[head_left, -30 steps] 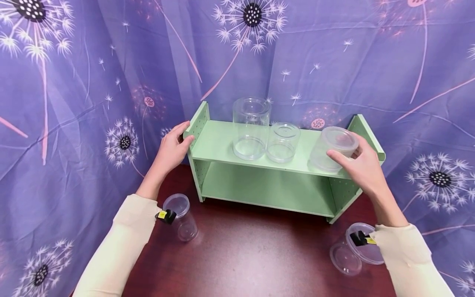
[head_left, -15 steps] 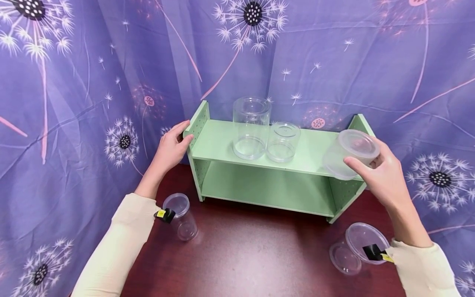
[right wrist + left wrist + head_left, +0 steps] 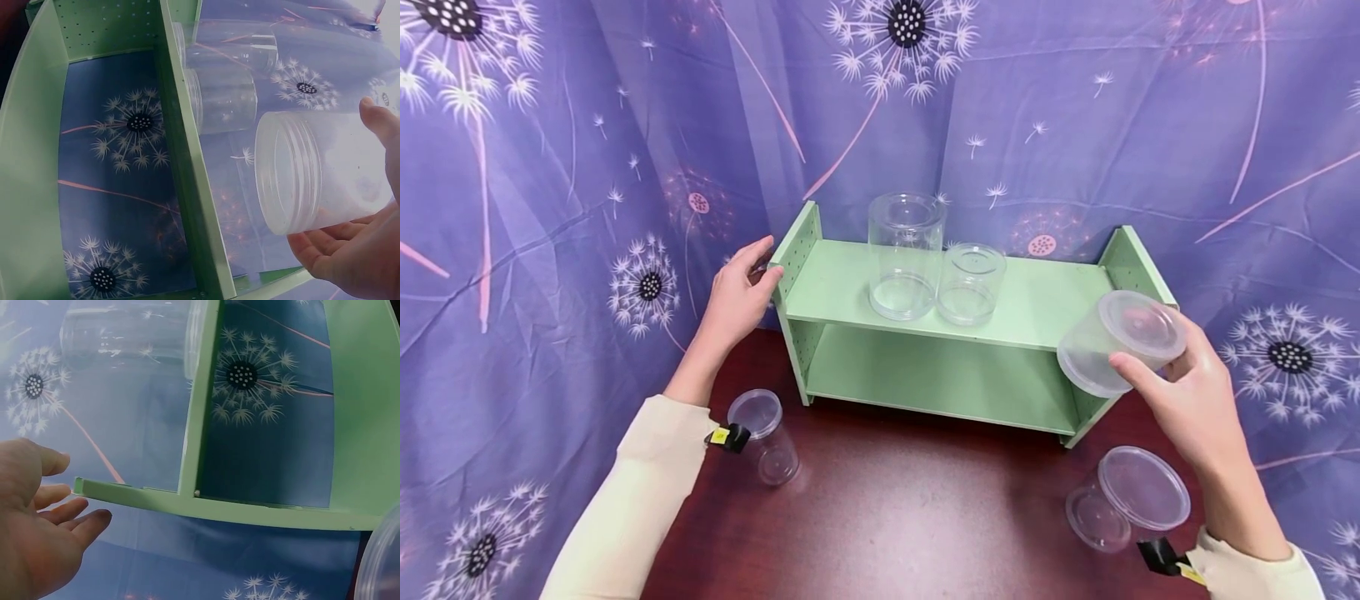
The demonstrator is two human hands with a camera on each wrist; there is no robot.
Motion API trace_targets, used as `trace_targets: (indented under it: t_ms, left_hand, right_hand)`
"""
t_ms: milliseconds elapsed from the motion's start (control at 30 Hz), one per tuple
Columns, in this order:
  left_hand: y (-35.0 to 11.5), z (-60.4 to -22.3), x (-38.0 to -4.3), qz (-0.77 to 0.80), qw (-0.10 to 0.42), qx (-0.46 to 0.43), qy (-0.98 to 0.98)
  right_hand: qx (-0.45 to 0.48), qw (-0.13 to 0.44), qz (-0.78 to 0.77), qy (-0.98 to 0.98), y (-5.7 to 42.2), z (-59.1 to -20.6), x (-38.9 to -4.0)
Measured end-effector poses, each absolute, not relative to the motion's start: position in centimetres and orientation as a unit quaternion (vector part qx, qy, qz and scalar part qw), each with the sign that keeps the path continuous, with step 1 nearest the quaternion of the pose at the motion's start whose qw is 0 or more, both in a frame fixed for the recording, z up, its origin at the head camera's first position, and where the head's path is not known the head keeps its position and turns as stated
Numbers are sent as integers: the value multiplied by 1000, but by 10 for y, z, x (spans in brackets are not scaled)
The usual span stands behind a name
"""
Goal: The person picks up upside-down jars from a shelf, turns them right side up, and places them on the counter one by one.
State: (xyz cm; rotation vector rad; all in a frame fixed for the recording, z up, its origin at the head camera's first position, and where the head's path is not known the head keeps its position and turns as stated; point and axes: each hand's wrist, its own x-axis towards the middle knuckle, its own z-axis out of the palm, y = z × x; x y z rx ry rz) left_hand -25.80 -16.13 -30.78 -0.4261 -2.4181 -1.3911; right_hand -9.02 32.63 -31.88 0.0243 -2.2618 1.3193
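Note:
My right hand (image 3: 1198, 400) grips a cloudy plastic jar (image 3: 1093, 354) in front of the right end of the green shelf unit (image 3: 1052, 304). The jar is tilted, its ridged rim pointing down toward the shelf; in the right wrist view the thumb lies on one side of the jar (image 3: 350, 169) and the fingers on the other. At the unit's left side panel (image 3: 796, 248) is my left hand (image 3: 737, 292), fingers loosely bent. The left wrist view shows its thumb and fingertips on either side of the panel's end (image 3: 94, 489), holding nothing.
On the top shelf stand a tall clear jar (image 3: 906, 258) and a shorter one (image 3: 972, 287). Two clear containers rest on the dark red table (image 3: 910, 517): a narrow one (image 3: 777, 458) at left, a wide-rimmed one (image 3: 1142, 487) at right. A purple dandelion-print cloth (image 3: 1037, 92) hangs behind.
My right hand has lifted the cloudy jar off the top shelf, bringing it right and toward me while tilting it. My left hand has eased slightly left from the side panel.

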Motion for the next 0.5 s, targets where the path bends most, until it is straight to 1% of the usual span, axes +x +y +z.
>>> trace_targets:
  t_ms: [133, 367, 500]
  left_hand:
    - [-161, -303, -250, -496, 178, -151, -836]
    - [-158, -297, -227, -531, 222, -171, -800]
    - [-154, -298, -211, -551, 230, -181, -781]
  right_hand:
    - [4, 260, 499, -827, 324, -324, -84]
    - [16, 255, 571, -781, 324, -334, -79]
    - [19, 252, 568, -783, 326, -341, -76]
